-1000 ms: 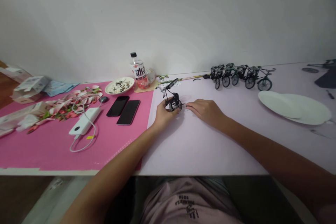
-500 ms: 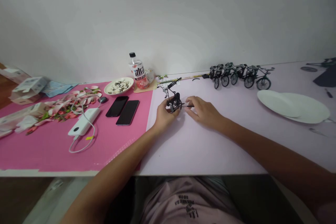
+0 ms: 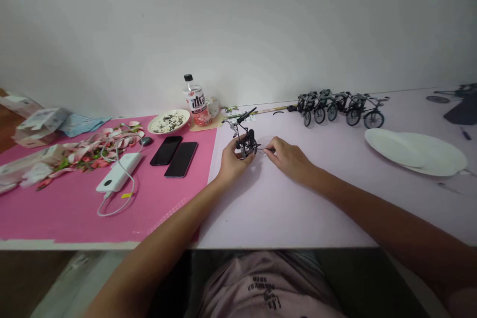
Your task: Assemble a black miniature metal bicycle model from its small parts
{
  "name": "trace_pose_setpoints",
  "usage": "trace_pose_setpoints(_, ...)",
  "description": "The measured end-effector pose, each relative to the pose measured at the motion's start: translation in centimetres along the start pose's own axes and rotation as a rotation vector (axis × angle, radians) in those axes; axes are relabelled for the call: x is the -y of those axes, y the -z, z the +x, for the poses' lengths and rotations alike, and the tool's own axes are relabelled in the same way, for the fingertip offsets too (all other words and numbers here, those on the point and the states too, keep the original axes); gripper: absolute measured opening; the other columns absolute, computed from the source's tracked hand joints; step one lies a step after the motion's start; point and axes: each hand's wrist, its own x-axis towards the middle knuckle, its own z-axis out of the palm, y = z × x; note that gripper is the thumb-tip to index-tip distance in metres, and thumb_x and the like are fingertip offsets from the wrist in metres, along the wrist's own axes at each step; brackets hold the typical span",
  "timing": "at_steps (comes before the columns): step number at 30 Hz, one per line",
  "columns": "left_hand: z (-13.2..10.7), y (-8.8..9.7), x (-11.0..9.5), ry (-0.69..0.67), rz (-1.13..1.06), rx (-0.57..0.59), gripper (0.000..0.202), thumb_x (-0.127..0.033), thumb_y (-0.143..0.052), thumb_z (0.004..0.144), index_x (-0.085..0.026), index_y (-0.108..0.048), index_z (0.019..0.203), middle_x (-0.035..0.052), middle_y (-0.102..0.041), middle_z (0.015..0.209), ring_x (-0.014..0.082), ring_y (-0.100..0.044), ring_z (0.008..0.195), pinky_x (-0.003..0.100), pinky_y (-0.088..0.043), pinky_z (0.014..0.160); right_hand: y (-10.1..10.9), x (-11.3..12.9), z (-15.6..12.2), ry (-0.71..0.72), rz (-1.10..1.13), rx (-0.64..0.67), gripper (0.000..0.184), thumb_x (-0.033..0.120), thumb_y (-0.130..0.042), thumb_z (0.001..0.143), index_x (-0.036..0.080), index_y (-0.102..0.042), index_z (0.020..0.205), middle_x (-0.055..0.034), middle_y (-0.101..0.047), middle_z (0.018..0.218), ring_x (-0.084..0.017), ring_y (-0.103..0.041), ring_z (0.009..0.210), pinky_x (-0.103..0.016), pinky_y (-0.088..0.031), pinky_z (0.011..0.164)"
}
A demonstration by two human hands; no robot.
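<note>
A small black model bicycle, partly built, stands on the pale table in the middle of the view. My left hand is closed around its lower part from the left. My right hand pinches a thin dark tool whose tip points at the model's wheel. Fingers hide the wheel's lower part.
A row of finished model bicycles stands at the back right, with white plates in front of them. On the pink mat lie two phones, a white power bank with cable, a dish, a bottle and pink flowers.
My right hand has shifted slightly and drawn its fingers back into a pinch on the thin tool at the wheel. My left hand keeps its hold on the model.
</note>
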Motion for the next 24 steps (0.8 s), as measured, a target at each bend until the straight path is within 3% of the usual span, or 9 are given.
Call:
trace_pose_setpoints(8, -0.1, 0.0, 0.3, 0.026, 0.006, 0.033, 0.072, -0.021, -0.087, 0.072, -0.016, -0.06, 0.138, 0.0149, -0.068, 0.134, 0.0196, -0.076, 0.089, 0.03, -0.063, 0.079, 0.6, 0.7, 0.4, -0.1, -0.088, 0.05, 0.03, 0.041, -0.043, 0.107, 0.022, -0.053, 0.086, -0.0059, -0.064, 0.08, -0.02, -0.059, 0.066, -0.029, -0.03, 0.056)
trace_pose_setpoints(16, -0.1, 0.2, 0.3, 0.03, 0.008, 0.033, 0.074, -0.023, -0.089, 0.072, -0.018, -0.06, 0.14, 0.0152, -0.069, 0.132, 0.0195, -0.076, 0.085, 0.03, -0.063, 0.076, 1.2, 0.7, 0.1, -0.065, 0.206, 0.064, 0.016, 0.038, -0.047, 0.102, 0.023, -0.052, 0.104, -0.0094, -0.071, 0.105, -0.023, -0.069, 0.086, -0.032, -0.044, 0.067)
trace_pose_setpoints(21, 0.0, 0.2, 0.3, 0.008, -0.007, 0.023, 0.072, -0.022, -0.088, 0.071, -0.017, -0.061, 0.138, 0.0155, -0.067, 0.137, 0.0187, -0.076, 0.085, 0.031, -0.063, 0.08, 0.7, 0.3, 0.2, -0.098, 0.17, 0.104, 0.014, 0.037, -0.049, 0.102, 0.023, -0.051, 0.101, -0.0063, -0.072, 0.089, -0.022, -0.068, 0.073, -0.031, -0.041, 0.062)
trace_pose_setpoints(24, -0.2, 0.1, 0.3, 0.028, -0.016, 0.011, 0.074, -0.023, -0.089, 0.071, -0.017, -0.06, 0.139, 0.0156, -0.068, 0.134, 0.0188, -0.076, 0.084, 0.029, -0.062, 0.074, 0.5, 0.2, 0.3, -0.117, 0.122, 0.094, 0.015, 0.038, -0.053, 0.102, 0.023, -0.051, 0.097, -0.0045, -0.072, 0.082, -0.021, -0.065, 0.066, -0.03, -0.038, 0.06)
